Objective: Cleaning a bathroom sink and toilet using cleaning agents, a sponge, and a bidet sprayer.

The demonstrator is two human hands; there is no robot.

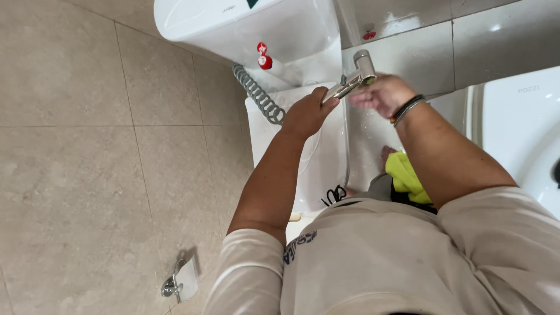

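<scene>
Nearest, a yellow-green cloth point(405, 175) hangs at the person's waist. Above the closed white toilet lid point(303, 157), the left hand point(306, 114) is clenched around the handle of a chrome spray nozzle point(353, 79), its coiled hose point(256, 93) trailing left. The right hand point(382, 93), fingers loosely spread, sits just beside the nozzle head. Beyond stands the white cistern point(245, 26).

Floor point(76, 175): large beige tiles with thin grout lines, filling the left half of the view. Standing on it, a white toilet point(312, 157) with its lid down, and behind that the white cistern point(245, 23), both at the top centre. At the right edge stood part of a white basin point(519, 128). A yellow-green cloth point(405, 175) lay low beside the toilet; its support was hidden.
</scene>
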